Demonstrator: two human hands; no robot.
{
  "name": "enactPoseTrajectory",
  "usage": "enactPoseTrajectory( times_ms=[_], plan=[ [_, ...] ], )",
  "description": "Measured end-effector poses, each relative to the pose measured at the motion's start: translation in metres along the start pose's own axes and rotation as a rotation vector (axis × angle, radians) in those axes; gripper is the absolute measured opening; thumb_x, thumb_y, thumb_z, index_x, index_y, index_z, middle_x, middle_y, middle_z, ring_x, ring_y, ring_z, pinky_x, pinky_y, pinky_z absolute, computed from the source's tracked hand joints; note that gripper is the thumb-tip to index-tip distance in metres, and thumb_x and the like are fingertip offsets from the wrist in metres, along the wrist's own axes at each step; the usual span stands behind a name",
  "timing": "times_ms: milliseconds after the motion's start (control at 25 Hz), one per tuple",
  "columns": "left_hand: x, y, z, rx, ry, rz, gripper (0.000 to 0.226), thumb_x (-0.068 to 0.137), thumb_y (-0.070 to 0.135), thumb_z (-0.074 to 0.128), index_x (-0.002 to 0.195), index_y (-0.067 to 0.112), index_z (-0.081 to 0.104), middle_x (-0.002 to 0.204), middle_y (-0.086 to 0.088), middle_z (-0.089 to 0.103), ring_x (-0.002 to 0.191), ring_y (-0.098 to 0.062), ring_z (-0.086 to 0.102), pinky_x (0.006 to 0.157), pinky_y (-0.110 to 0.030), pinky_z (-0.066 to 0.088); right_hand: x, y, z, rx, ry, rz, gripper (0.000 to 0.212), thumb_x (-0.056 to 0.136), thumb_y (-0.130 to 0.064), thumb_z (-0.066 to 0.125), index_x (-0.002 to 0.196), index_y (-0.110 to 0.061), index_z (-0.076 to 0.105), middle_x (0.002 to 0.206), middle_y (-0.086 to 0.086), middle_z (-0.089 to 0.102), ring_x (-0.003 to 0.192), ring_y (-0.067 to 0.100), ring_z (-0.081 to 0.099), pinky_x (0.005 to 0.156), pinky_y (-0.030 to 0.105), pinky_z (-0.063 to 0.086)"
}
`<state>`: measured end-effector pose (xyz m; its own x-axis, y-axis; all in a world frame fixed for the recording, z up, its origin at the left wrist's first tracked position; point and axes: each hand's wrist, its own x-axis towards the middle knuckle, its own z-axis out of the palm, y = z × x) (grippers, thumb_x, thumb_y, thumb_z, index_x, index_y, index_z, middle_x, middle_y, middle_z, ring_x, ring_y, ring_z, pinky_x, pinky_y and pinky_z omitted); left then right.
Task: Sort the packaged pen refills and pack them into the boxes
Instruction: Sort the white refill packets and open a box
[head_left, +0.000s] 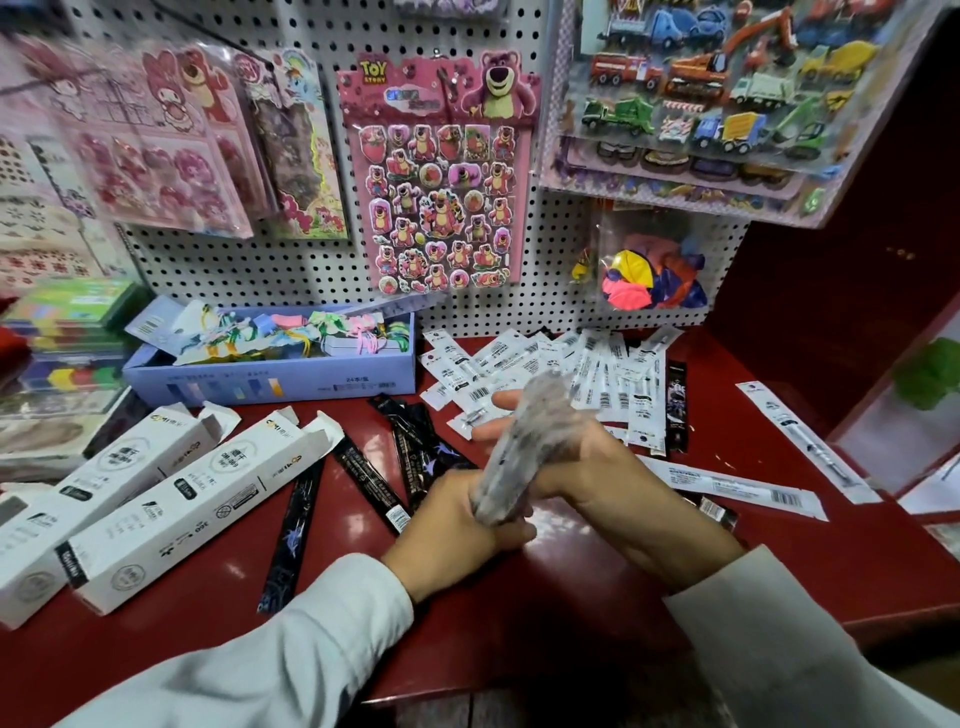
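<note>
Left hand: the left hand (457, 519) is curled round the lower end of a blurred bundle of refills (524, 447), near the middle of the red table (545, 597).
Right hand: the right hand (582, 467) lies against the upper part of the same bundle, fingers stretched out toward the far edge; whether it grips cannot be told through the blur.
Bundle: tilted, top end leaning toward the far edge, details smeared.
White packets: a loose heap of white refill packets (571, 369) lies just beyond the hands, toward the far right corner, overlapping one another.
Stray white packets: one long packet (737, 486) lies right of the right wrist; another (805, 441) lies near the right edge.
Black packets: several black refill packets (410, 452) are scattered left of the hands; one (293, 530) lies close to the left sleeve, just beside the boxes.
Boxes: two long white boxes (171, 509) lie side by side at the left edge, end flaps open toward the far side.
Blue box: an open blue box (270, 374) of coloured items sits behind the white boxes, against the pegboard (561, 260).
Pegboard: sticker sheets (441, 197) and a bag of balloons (649, 275) hang above the heap.
</note>
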<state>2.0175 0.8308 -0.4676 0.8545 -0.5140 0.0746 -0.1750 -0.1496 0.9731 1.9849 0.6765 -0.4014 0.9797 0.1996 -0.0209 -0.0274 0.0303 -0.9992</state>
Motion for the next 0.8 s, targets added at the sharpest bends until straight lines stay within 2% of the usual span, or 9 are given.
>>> enactPoseTrajectory(
  times_ms=[120,200,280,320,440,520,600,720,800],
  plan=[
    [0.0,0.016,0.0,-0.225,-0.028,-0.102,0.012,0.073,0.009,0.077,0.081,0.018,0.075,0.076,0.0,0.069,0.065,-0.01,0.06,0.064,-0.028,0.052,-0.001,-0.004,-0.001,0.014,-0.035,-0.006,0.032,0.089,0.013,0.056,0.112,-0.009,0.062,0.104,0.008,0.076,0.096,0.021,0.071,0.085,0.037,0.057],
    [-0.003,0.029,-0.009,-0.327,-0.261,-0.197,0.008,0.077,0.013,0.073,0.079,0.021,0.075,0.069,0.006,0.067,0.052,-0.008,0.056,0.057,-0.025,0.054,0.0,-0.009,-0.003,0.004,-0.05,-0.044,0.025,0.089,-0.004,0.06,0.114,-0.009,0.061,0.107,0.01,0.074,0.099,0.025,0.07,0.089,0.043,0.055],
    [-0.008,0.039,-0.018,-0.338,-0.494,-0.245,0.009,0.081,0.008,0.069,0.085,0.014,0.074,0.061,0.004,0.066,0.047,-0.009,0.057,0.056,-0.024,0.054,0.003,-0.012,-0.002,-0.022,-0.072,-0.055,0.031,0.085,-0.016,0.064,0.114,-0.008,0.061,0.11,0.015,0.074,0.1,0.028,0.07,0.086,0.041,0.056],
    [-0.009,0.042,-0.02,-0.303,-0.54,-0.271,0.01,0.082,0.005,0.067,0.088,0.009,0.074,0.058,0.001,0.065,0.046,-0.01,0.058,0.057,-0.025,0.055,0.004,-0.012,0.0,-0.025,-0.075,-0.054,0.031,0.083,-0.019,0.065,0.112,-0.008,0.062,0.107,0.017,0.074,0.097,0.029,0.07,0.082,0.038,0.057],
    [-0.005,0.05,-0.036,-0.063,-0.402,-0.322,0.02,0.078,0.01,0.075,0.094,-0.001,0.068,0.073,-0.008,0.07,0.052,-0.009,0.062,0.067,-0.03,0.054,0.011,-0.006,0.014,0.044,0.006,-0.082,0.029,0.083,-0.021,0.067,0.107,-0.005,0.065,0.099,0.02,0.075,0.089,0.032,0.072,0.075,0.037,0.059],
    [-0.002,0.056,-0.069,0.14,-0.34,-0.262,0.036,0.073,0.025,0.084,0.105,0.019,0.068,0.088,-0.002,0.073,0.071,-0.008,0.067,0.07,-0.024,0.052,0.018,-0.005,0.017,0.171,0.135,-0.082,0.034,0.08,-0.021,0.067,0.107,-0.001,0.064,0.1,0.023,0.074,0.088,0.033,0.073,0.074,0.041,0.062],
    [-0.003,0.058,-0.12,0.418,-0.218,-0.248,0.05,0.068,0.042,0.085,0.113,0.039,0.062,0.096,0.008,0.07,0.082,-0.007,0.067,0.075,-0.022,0.051,0.025,-0.007,0.012,0.293,0.244,-0.086,0.034,0.08,-0.022,0.066,0.108,-0.004,0.064,0.103,0.017,0.076,0.093,0.03,0.074,0.076,0.043,0.062],
    [-0.013,0.051,-0.178,1.044,0.106,-0.436,0.039,0.076,0.064,0.062,0.104,0.037,0.057,0.102,0.007,0.066,0.096,-0.019,0.064,0.088,-0.033,0.049,0.033,-0.009,0.005,0.393,0.367,-0.087,0.022,0.09,-0.016,0.06,0.11,-0.007,0.063,0.103,0.01,0.077,0.095,0.026,0.074,0.069,0.039,0.063],
    [-0.016,0.039,-0.186,1.154,0.081,-0.564,0.045,0.08,0.064,0.05,0.114,0.035,0.056,0.121,0.0,0.063,0.113,-0.028,0.059,0.095,-0.038,0.046,0.039,-0.007,0.011,0.44,0.389,-0.044,0.021,0.095,-0.013,0.056,0.113,-0.006,0.063,0.102,0.011,0.077,0.095,0.027,0.074,0.07,0.042,0.063]
  ],
)
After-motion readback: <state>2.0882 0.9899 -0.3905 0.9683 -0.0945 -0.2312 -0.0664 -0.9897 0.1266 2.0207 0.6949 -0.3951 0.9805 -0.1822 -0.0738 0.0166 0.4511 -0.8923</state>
